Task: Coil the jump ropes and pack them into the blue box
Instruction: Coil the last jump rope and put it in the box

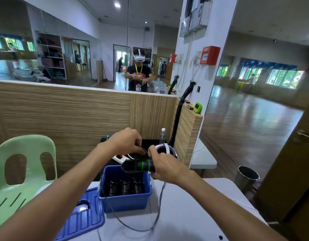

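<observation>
An open blue box (125,201) stands on a white table (193,214), with three coiled black jump ropes (125,187) inside. Above its far rim my right hand (165,166) grips the black jump rope handles (137,166), which have green rings and lie level. My left hand (126,141) pinches the thin black cord (132,226) just above the handles. The cord hangs down in a long loop over the table in front of the box.
The blue lid (80,216) lies left of the box. A pale green plastic chair (23,171) stands at the left. Behind the box are a white headset (167,150), a power strip (119,158), a water bottle (162,135) and a wooden partition (80,115). A metal bin (246,178) is right.
</observation>
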Action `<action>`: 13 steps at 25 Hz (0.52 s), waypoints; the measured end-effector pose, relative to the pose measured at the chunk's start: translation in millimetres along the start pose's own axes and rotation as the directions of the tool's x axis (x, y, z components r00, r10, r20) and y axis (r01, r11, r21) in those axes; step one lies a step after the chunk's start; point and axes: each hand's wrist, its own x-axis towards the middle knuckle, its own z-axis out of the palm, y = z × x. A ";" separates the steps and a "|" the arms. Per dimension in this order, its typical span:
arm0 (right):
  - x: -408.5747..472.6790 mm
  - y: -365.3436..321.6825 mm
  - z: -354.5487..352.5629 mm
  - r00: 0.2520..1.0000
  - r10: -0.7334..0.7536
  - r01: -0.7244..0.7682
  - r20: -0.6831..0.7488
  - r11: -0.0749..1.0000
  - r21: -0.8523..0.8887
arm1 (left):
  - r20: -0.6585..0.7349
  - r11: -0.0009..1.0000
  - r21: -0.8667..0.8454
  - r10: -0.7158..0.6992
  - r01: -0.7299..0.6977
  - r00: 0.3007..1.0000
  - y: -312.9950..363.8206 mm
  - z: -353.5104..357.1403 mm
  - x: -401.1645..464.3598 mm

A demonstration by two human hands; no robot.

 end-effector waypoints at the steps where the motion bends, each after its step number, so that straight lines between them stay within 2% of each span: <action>1: 3.3 2.5 6.9 0.999 0.042 -0.042 -0.020 0.999 0.000 | -0.006 0.998 0.058 0.011 -0.010 1.000 12.1 0.7 -3.1; 3: 9.9 8.8 19.3 0.989 0.134 -0.131 -0.063 0.990 0.043 | -0.065 0.991 0.131 0.013 -0.005 0.998 34.3 8.3 -10.2; 5: 16.3 14.8 28.0 0.976 0.195 -0.187 -0.099 0.979 0.080 | -0.146 0.992 0.120 -0.011 0.029 0.989 47.9 20.9 -18.6; 9: 23.2 20.7 33.9 0.974 0.202 -0.200 -0.107 0.979 0.031 | -0.254 0.983 0.179 0.010 0.037 0.967 58.9 60.8 -36.1; 10: 23.5 21.9 34.7 0.973 0.206 -0.206 -0.101 0.979 0.012 | -0.290 0.992 0.124 0.001 0.037 0.957 62.2 75.3 -43.3; 11: 23.8 22.7 35.5 0.972 0.209 -0.210 -0.104 0.978 0.000 | -0.340 0.998 -0.033 -0.056 0.048 0.939 65.9 86.4 -50.7; 12: 23.4 23.4 35.9 0.972 0.208 -0.210 -0.112 0.978 -0.006 | -0.357 0.959 -0.276 -0.166 0.066 0.919 70.2 91.4 -56.8; 13: 22.9 23.7 36.3 0.972 0.203 -0.205 -0.122 0.979 -0.010 | -0.320 0.826 -0.556 -0.310 0.087 0.895 73.0 92.6 -59.4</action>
